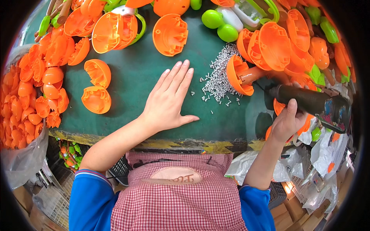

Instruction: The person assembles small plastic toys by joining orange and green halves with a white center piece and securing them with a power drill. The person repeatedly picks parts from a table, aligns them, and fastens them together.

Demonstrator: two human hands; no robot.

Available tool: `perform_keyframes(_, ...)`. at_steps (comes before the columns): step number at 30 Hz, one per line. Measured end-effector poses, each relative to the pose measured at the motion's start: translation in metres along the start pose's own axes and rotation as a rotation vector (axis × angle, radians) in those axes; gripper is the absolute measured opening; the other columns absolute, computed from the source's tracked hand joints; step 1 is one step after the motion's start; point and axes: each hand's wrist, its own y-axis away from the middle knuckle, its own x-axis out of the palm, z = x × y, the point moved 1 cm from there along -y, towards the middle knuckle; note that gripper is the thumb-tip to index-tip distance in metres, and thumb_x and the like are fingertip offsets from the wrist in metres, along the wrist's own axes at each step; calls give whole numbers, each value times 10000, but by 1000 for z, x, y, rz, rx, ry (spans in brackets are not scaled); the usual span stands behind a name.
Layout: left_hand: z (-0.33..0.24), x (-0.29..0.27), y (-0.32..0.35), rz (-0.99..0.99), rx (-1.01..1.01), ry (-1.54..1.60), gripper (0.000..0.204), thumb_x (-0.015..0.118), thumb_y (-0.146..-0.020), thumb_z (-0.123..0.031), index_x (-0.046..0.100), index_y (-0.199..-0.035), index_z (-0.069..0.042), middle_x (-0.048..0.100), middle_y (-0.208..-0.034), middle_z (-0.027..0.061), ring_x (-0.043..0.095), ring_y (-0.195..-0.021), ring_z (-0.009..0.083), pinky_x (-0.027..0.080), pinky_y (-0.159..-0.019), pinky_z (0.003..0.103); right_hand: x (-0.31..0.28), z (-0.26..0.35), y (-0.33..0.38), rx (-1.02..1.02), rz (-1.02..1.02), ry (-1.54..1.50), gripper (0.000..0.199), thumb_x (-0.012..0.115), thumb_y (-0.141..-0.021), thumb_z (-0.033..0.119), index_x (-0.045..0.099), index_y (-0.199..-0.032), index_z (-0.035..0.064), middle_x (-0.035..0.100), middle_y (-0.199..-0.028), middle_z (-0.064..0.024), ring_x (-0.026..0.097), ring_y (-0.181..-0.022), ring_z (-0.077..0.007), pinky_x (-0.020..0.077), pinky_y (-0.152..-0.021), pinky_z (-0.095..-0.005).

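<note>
Over at the right of the frame, got a dark power tool [327, 104] lying roughly sideways, narrow end toward the middle. Held in the right hand [287, 121], thumb up against the near side, other fingers mostly out of sight behind the tool, so can't tell how tight that grasp is. Just left of the tool's nose, an orange shell [233, 75] tipped on its side, with a brown rod-like piece [252, 75] at its open face. Right beside that, a loose pile of little silver screws [221, 75], plus a few strays.

At center, the left hand [169, 92] palm down on the green tabletop [133, 65], fingers stretched toward the top, thumb out sideways, gripping nothing. Just above those fingertips, a cupped orange half [169, 36]. Off to the left, two smaller orange pieces [96, 101], one above the other.

Upper right, a big jumble of orange shells [274, 46], lime-green parts [227, 33] near it. Far left, whole mountain of orange parts [17, 111] above a clear plastic bag [29, 161]. Bottom, a red-checked apron [173, 208] and blue sleeves [90, 196]. Lower right, crumpled plastic bags [327, 154].
</note>
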Motion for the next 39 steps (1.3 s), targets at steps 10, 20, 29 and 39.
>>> perform_keyframes(10,-37,38,-63,-216,39,-32,1122,765,-730,-526,190,-1489,68,132,-1579,273,137,-1477,415,176,-1190,489,6,4,0,2,51,41,374,667,-864,-31,543,-1217,-27,613,-1226,-117,586,-1090,-189,459,-977,-342)
perform_keyframes(20,-12,-15,41,-293,425,73,130,784,-719,-189,686,-755,-111,611,-604,19,587,-513,184,455,-487,315,-116,42,73,43,-204,720,171,724,-861,114,662,-977,4,636,-968,-67,602,-896,-158,483,-788,-303)
perform_keyframes(29,-18,-22,51,-321,393,38,211,699,-727,-117,708,-938,-130,600,-644,-4,573,-551,168,461,-510,310,-78,11,89,-346,235,1264,192,753,-765,137,673,-920,59,642,-1027,-71,565,-1034,-288,400,-940,-417)
perform_keyframes(39,24,-88,22,-607,304,-132,503,603,-769,-46,599,-1271,-78,586,-1283,143,576,-1161,324,473,-1001,434,-18,21,90,-539,310,820,159,680,-790,-24,666,-948,-14,641,-936,-144,594,-882,-342,475,-812,-435)
